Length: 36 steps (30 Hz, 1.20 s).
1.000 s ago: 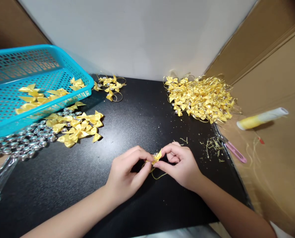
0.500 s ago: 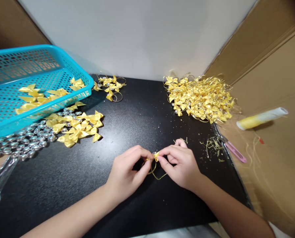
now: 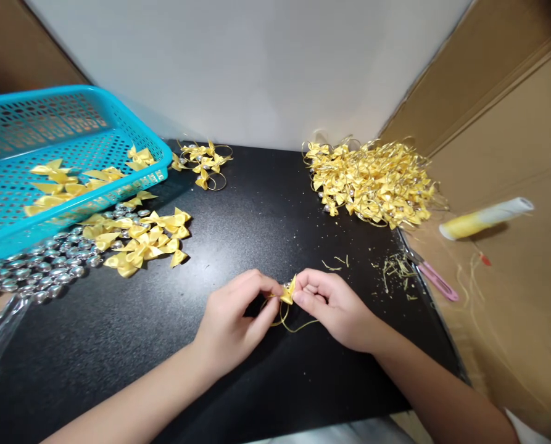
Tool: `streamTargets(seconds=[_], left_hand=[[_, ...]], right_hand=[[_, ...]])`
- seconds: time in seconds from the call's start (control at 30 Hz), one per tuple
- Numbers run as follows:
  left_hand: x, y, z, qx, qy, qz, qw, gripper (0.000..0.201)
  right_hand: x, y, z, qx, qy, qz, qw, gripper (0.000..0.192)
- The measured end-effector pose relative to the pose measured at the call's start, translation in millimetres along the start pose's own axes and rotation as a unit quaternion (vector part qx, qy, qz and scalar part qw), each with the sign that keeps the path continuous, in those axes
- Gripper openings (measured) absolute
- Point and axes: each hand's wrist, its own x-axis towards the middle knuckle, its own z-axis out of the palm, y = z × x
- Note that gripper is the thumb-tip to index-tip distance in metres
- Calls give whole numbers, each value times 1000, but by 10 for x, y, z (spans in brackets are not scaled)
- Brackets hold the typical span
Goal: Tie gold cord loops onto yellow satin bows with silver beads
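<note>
Near the front middle of the black table, a small yellow ribbon bow [image 3: 287,292] is pinched between both hands. My left hand [image 3: 240,314] is closed, thumb and index finger gripping the bow's left side. My right hand [image 3: 333,305] is closed too, its fingertips on the right edge of the bow. A thin gold cord [image 3: 295,330] loops down below the bow and trails right under my right hand. A bit of silver shows at the top of the bow, partly hidden by fingers.
Left, a turquoise basket [image 3: 165,161] holds yellow bows; loose bows [image 3: 148,242] and silver beads [image 3: 39,271] lie beside it. Several corded bows [image 3: 205,161] sit at the back. A heap of them [image 3: 372,182] is back right, near pink-handled scissors [image 3: 437,281], cord scraps [image 3: 395,268] and a yellow-white roll [image 3: 485,218].
My right hand's fingers have curled in and shifted slightly, exposing more of the bow. Its outer fingers no longer cover the cord scraps behind. My left hand keeps its pinch.
</note>
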Motion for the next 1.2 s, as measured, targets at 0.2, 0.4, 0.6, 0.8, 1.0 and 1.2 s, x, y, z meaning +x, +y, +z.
streamTargets(seconds=[0.2,0.4,0.6,0.8,1.0,1.2], left_hand=[[14,11,-18,9,1,53,999,16],[14,29,-16,28,15,58,998,17],[-26,26,18,14,7,56,998,18],[-31,14,21,7,-1,45,999,16],[-41,-3,14,-3,-3,46,999,19],[-14,24,19,-29,17,24,999,21]], right_hand=[[13,-30,-23,123,-67,28,990,37],[7,-76,37,131,-44,56,989,37],[-13,-16,176,-4,117,-21,993,21],[-20,72,179,-240,225,-209,921,18],[-28,46,182,-126,171,-98,972,14],[-71,-7,184,12,120,-3,993,10]])
